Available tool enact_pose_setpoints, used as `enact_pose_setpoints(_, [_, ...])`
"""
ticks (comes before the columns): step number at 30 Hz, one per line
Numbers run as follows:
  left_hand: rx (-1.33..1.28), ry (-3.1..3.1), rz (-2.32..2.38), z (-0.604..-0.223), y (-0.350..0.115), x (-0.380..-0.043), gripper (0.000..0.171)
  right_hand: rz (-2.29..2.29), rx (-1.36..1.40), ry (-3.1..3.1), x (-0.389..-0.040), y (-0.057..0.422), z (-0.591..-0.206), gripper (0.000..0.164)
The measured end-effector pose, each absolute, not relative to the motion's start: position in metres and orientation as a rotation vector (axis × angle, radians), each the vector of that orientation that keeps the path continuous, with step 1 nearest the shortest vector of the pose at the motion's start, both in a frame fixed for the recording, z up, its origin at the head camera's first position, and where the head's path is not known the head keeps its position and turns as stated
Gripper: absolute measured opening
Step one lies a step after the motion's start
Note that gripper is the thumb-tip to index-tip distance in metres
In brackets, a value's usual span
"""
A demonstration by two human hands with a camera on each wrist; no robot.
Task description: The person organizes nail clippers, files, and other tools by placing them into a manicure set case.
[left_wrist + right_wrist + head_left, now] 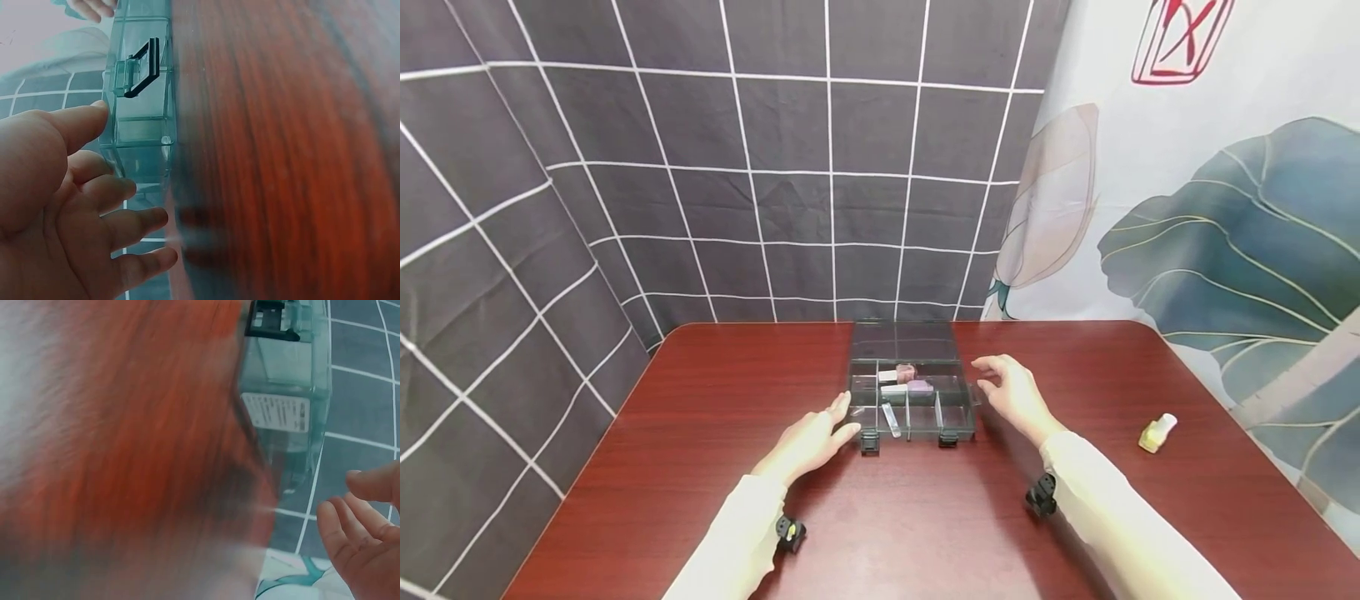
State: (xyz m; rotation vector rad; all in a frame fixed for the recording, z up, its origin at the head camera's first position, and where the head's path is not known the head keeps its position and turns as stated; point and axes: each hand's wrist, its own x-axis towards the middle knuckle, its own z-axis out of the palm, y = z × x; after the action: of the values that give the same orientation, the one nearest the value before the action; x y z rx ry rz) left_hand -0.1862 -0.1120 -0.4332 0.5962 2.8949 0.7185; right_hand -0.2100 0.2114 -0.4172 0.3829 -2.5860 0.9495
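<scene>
A clear grey divided plastic box [922,417] lies on the table with its lid [902,340] folded back. Inside are a pink nail polish bottle [906,373], a purple nail polish bottle [919,387] and a slim silvery piece like a nail clipper [891,420]. My left hand [808,442] is at the box's left front corner; in the left wrist view its thumb [87,122] lies against the wall and its fingers extend below. My right hand [1017,396] hovers just off the box's right side, fingers loosely bent with nothing between them.
A yellow nail polish bottle [1156,434] with a white cap lies on the right of the reddish-brown table [715,400]. Two black latches [869,442] hang at the box's front edge. Behind the table hangs a dark grid-patterned curtain [790,200], beside a leaf-patterned cloth [1240,242].
</scene>
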Motion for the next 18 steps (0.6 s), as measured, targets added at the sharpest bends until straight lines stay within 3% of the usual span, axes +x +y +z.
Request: enact_pose_setpoints(18, [0.598,2.902,0.732,-0.437,-0.112,-0.187,0.061,1.008,0.289,-2.440,-0.186,0.238,-0.435,0.027])
